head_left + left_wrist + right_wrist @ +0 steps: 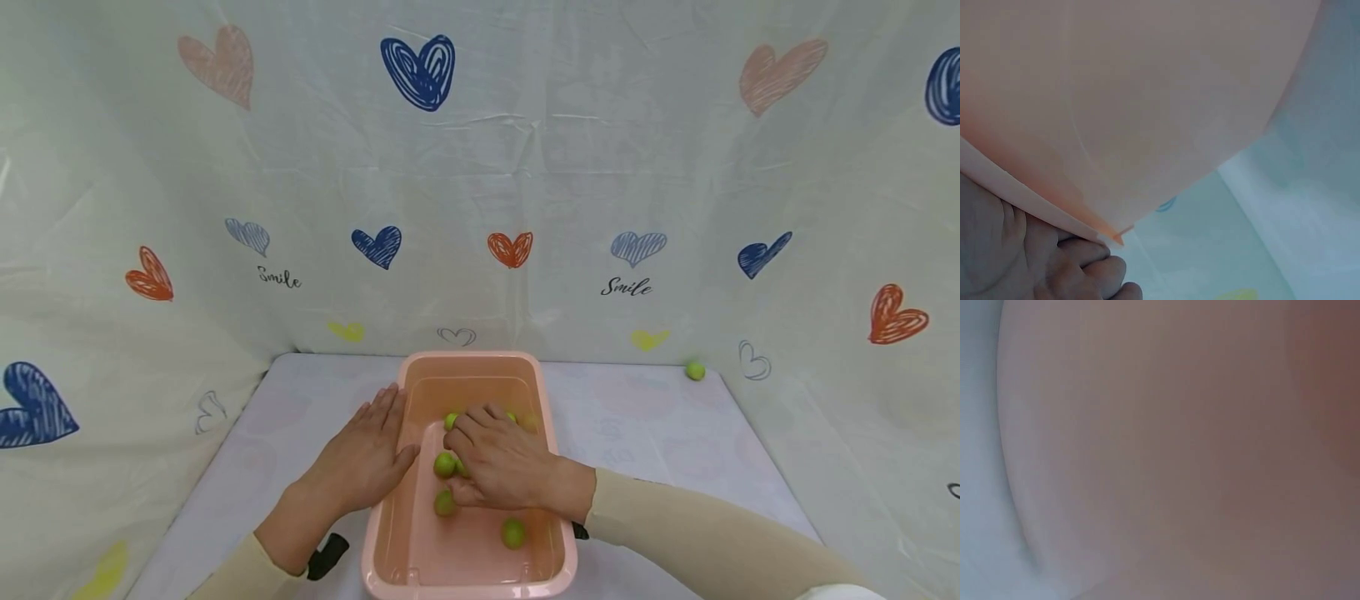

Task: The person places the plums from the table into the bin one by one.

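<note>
A pink plastic basin point(468, 571) stands on the table with several small green limes inside. My left hand point(367, 458) rests along the basin's left rim, fingers extended; in the left wrist view this hand point(1054, 262) lies against the rim. My right hand point(498, 458) reaches into the basin, back upward and fingers bent down. One lime point(462, 469) shows partly between its thumb and fingers; the fingertips are hidden. Around this hand lie a lime point(444, 464), another lime point(444, 503) and a lime point(513, 533) nearer the front. The right wrist view shows only the basin's blurred outer wall point(1116, 450).
Apart from the basin, a single lime point(695, 371) sits at the far right corner of the white-covered table point(637, 417). A pale curtain point(480, 167) printed with hearts surrounds the table's back and sides.
</note>
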Demonstrator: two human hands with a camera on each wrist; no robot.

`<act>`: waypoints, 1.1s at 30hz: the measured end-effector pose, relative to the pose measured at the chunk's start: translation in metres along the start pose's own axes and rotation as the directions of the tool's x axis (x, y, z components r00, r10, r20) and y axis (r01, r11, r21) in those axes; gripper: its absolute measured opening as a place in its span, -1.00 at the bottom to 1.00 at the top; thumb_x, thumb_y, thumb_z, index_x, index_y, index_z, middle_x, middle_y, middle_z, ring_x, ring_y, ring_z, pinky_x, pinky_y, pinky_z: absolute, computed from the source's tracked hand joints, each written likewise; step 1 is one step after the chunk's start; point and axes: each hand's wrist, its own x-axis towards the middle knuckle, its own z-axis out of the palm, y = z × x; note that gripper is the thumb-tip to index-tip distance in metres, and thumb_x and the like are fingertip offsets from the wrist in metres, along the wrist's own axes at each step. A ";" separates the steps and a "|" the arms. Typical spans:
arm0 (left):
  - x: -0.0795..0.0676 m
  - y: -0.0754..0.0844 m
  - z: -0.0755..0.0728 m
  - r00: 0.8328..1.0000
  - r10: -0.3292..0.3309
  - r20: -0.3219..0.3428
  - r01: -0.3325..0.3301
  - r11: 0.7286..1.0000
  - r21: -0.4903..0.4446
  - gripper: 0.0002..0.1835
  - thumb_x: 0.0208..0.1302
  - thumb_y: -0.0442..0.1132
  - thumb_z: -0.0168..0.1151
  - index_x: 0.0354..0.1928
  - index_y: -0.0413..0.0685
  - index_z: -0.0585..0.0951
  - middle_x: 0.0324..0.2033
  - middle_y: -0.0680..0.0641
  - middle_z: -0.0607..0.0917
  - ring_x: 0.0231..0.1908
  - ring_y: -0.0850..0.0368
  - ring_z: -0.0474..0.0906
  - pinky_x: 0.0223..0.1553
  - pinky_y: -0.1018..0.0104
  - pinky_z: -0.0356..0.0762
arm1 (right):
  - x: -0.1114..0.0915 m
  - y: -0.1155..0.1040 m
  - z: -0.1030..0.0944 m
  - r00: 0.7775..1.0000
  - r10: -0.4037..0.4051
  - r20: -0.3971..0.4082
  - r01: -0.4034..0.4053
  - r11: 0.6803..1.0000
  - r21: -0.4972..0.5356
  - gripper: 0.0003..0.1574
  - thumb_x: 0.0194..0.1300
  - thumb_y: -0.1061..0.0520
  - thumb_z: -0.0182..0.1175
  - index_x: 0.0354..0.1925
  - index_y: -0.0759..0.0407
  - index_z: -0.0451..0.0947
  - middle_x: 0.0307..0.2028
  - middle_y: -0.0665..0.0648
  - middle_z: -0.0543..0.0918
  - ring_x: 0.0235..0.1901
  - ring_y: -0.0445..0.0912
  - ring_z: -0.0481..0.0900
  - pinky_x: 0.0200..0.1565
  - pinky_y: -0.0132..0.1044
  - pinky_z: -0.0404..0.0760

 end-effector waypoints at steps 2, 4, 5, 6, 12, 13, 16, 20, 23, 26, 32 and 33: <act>0.000 0.000 0.000 1.000 0.001 0.000 -0.001 1.000 -0.002 -0.20 0.48 0.03 0.07 0.46 -0.49 0.14 0.45 -0.43 0.16 0.45 -0.29 0.09 0.38 -0.16 0.15 | 0.000 0.000 0.000 1.000 0.004 0.010 -0.004 1.000 -0.004 -0.56 0.30 -0.26 0.04 -0.16 0.04 0.48 -0.20 -0.03 0.47 -0.18 -0.10 0.37 -0.15 -0.22 0.30; 0.001 0.000 0.000 1.000 0.001 -0.002 -0.001 1.000 -0.004 -0.20 0.48 0.03 0.08 0.46 -0.49 0.14 0.44 -0.43 0.16 0.45 -0.29 0.09 0.38 -0.15 0.15 | -0.001 0.001 -0.001 1.000 0.008 0.018 -0.008 1.000 -0.008 -0.56 0.28 -0.26 0.05 -0.16 0.04 0.48 -0.20 -0.04 0.47 -0.18 -0.10 0.36 -0.16 -0.22 0.28; 0.001 0.001 0.001 1.000 0.001 -0.003 -0.001 1.000 -0.006 -0.20 0.48 0.03 0.08 0.45 -0.49 0.14 0.44 -0.43 0.16 0.45 -0.29 0.09 0.38 -0.15 0.15 | -0.001 0.001 -0.001 1.000 0.007 0.017 -0.006 1.000 -0.015 -0.56 0.27 -0.26 0.06 -0.17 0.04 0.48 -0.20 -0.04 0.47 -0.18 -0.10 0.36 -0.16 -0.22 0.29; 0.001 0.001 0.001 1.000 0.001 -0.004 -0.001 1.000 -0.007 -0.20 0.48 0.03 0.08 0.45 -0.49 0.14 0.44 -0.43 0.16 0.45 -0.29 0.09 0.38 -0.15 0.15 | -0.001 0.001 -0.001 1.000 0.007 0.017 -0.007 1.000 -0.014 -0.56 0.26 -0.26 0.08 -0.17 0.05 0.48 -0.20 -0.04 0.47 -0.19 -0.10 0.36 -0.16 -0.22 0.29; 0.003 0.001 0.001 1.000 0.003 -0.012 -0.003 1.000 -0.015 -0.20 0.48 0.02 0.08 0.46 -0.49 0.14 0.44 -0.43 0.17 0.44 -0.30 0.10 0.38 -0.15 0.16 | -0.002 0.002 0.000 1.000 0.003 0.002 -0.003 1.000 -0.029 -0.59 0.25 -0.23 0.04 -0.19 0.04 0.48 -0.22 -0.03 0.47 -0.21 -0.10 0.36 -0.17 -0.21 0.30; 0.003 0.001 0.002 1.000 0.003 -0.013 -0.003 1.000 -0.015 -0.20 0.48 0.02 0.09 0.46 -0.49 0.14 0.44 -0.43 0.17 0.44 -0.29 0.10 0.38 -0.15 0.16 | -0.002 0.002 0.000 1.000 0.003 0.000 -0.003 0.999 -0.035 -0.59 0.25 -0.23 0.02 -0.20 0.04 0.48 -0.22 -0.03 0.47 -0.21 -0.10 0.37 -0.17 -0.21 0.30; 0.003 0.001 0.002 1.000 0.004 -0.016 -0.004 1.000 -0.013 -0.20 0.48 0.03 0.08 0.46 -0.49 0.14 0.44 -0.43 0.17 0.44 -0.29 0.11 0.38 -0.15 0.16 | -0.002 0.003 -0.001 1.000 0.004 0.002 -0.004 0.999 -0.043 -0.58 0.27 -0.24 0.00 -0.19 0.04 0.49 -0.22 -0.02 0.49 -0.21 -0.09 0.38 -0.17 -0.20 0.32; 0.004 0.002 0.001 1.000 0.006 -0.018 -0.006 1.000 -0.014 -0.19 0.49 0.04 0.07 0.46 -0.49 0.14 0.44 -0.43 0.17 0.44 -0.29 0.11 0.38 -0.14 0.17 | -0.002 0.005 -0.005 1.000 0.016 0.026 -0.014 0.998 -0.060 -0.51 0.31 -0.28 0.01 -0.14 0.07 0.51 -0.19 -0.01 0.50 -0.17 -0.08 0.38 -0.11 -0.18 0.35; 0.005 0.002 0.001 1.000 0.009 -0.012 -0.009 1.000 -0.014 -0.19 0.49 0.05 0.06 0.46 -0.49 0.13 0.45 -0.42 0.16 0.45 -0.28 0.09 0.38 -0.14 0.16 | -0.003 0.009 -0.007 0.999 0.021 0.024 -0.020 0.997 -0.080 -0.46 0.31 -0.30 0.04 -0.08 0.09 0.53 -0.16 0.00 0.50 -0.12 -0.07 0.39 -0.06 -0.15 0.37; 0.004 0.001 0.001 1.000 0.010 -0.008 -0.010 1.000 -0.013 -0.20 0.49 0.04 0.06 0.46 -0.49 0.13 0.45 -0.43 0.16 0.45 -0.29 0.09 0.38 -0.15 0.16 | -0.004 0.016 -0.010 0.999 0.021 -0.024 -0.023 0.996 -0.085 -0.49 0.30 -0.27 0.05 -0.10 0.10 0.52 -0.18 0.01 0.51 -0.12 -0.05 0.42 -0.07 -0.12 0.37; 0.000 0.000 -0.001 1.000 0.005 -0.017 -0.005 0.999 -0.042 -0.21 0.48 0.00 0.10 0.45 -0.50 0.15 0.44 -0.45 0.16 0.44 -0.31 0.09 0.37 -0.18 0.17 | -0.007 0.039 -0.020 0.993 0.041 -0.107 -0.053 0.992 -0.116 -0.55 0.31 -0.22 0.02 -0.17 0.11 0.48 -0.25 0.03 0.47 -0.19 -0.03 0.40 -0.09 -0.09 0.36; 0.000 0.000 0.000 1.000 0.004 -0.015 -0.004 0.999 -0.048 -0.20 0.48 0.00 0.10 0.45 -0.50 0.14 0.44 -0.44 0.16 0.44 -0.30 0.09 0.37 -0.18 0.16 | -0.008 0.043 -0.022 0.992 0.053 -0.114 -0.067 0.990 -0.124 -0.56 0.30 -0.20 0.01 -0.17 0.12 0.48 -0.25 0.04 0.47 -0.21 -0.02 0.39 -0.11 -0.10 0.36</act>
